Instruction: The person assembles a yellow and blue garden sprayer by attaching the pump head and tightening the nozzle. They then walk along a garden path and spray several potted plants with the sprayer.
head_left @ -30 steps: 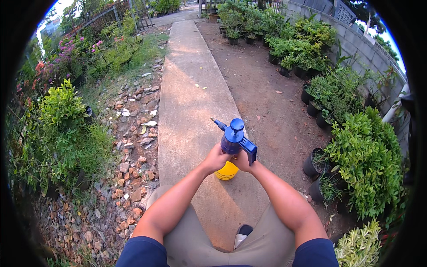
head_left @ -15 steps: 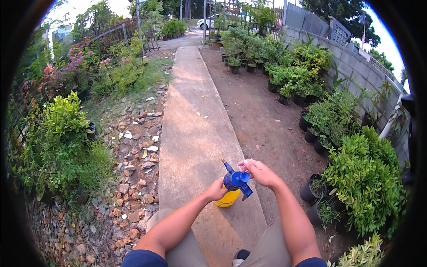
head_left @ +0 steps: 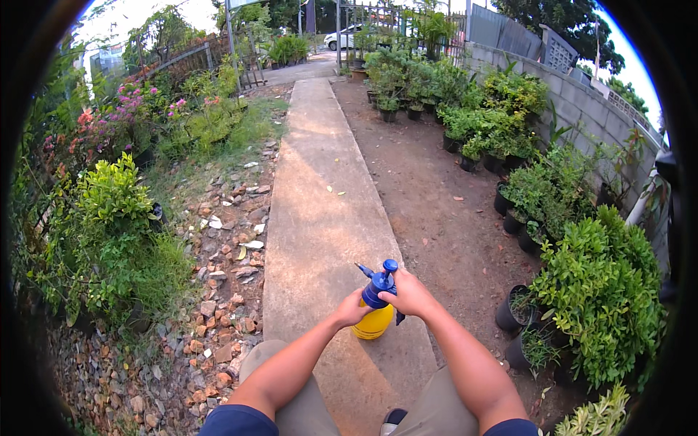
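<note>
A pump sprayer (head_left: 371, 325) with a yellow bottle and a blue head stands between my knees, above or on the concrete path; whether its base touches is unclear. Its nozzle points to the far left, and the round pump knob sticks up from the top. My left hand (head_left: 352, 309) is closed round the left side of the sprayer at its neck. On the other side, my right hand (head_left: 408, 294) grips the blue head, thumb across its front and the other fingers largely hidden behind it.
The concrete path (head_left: 320, 182) runs straight ahead toward a gate and a white car (head_left: 342, 38). Loose stones (head_left: 218, 291) and flowering bushes border its left. To the right lie bare soil (head_left: 429, 189), several potted plants (head_left: 596, 283) and a grey block wall (head_left: 582, 102).
My right hand has come down from beside the knob, fingers loose, to grip the sprayer's head. The pump knob now stands higher above the head. My left hand keeps its hold.
</note>
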The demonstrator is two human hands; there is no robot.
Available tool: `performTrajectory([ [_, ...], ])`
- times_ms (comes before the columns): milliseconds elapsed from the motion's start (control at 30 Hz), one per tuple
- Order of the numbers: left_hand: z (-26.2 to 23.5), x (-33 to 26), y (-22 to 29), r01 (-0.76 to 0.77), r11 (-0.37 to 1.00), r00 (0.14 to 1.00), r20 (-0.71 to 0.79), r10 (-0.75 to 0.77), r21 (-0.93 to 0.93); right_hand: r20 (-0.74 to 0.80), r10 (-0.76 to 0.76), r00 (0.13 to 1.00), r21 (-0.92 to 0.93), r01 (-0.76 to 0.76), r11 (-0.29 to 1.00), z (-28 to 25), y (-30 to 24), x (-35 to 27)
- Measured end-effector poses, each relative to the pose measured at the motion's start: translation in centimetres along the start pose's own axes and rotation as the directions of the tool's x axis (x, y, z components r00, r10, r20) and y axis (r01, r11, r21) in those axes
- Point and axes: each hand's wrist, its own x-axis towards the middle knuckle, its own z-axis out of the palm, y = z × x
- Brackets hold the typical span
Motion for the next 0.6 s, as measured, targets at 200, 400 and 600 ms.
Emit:
performTrajectory([
  [200,-2.5,-0.2,-1.0,0.128,0.904,0.981,0.08,-0.175,0.409,0.018,0.036,0.999,-0.136,-0.033,0.99,2.3,-1.2,0.1],
  [400,-3.2,-0.3,0.1,-0.108,0.972,0.988,0.135,0.081,0.208,0.064,0.287,0.956,-0.005,-0.287,0.958,4.2,-2.3,0.5],
  [600,-2.4,-0.7,1.1,-0.122,0.973,0.993,0.028,0.119,0.195,0.336,0.224,0.915,0.038,-0.25,0.967,2.2,-1.2,0.9],
])
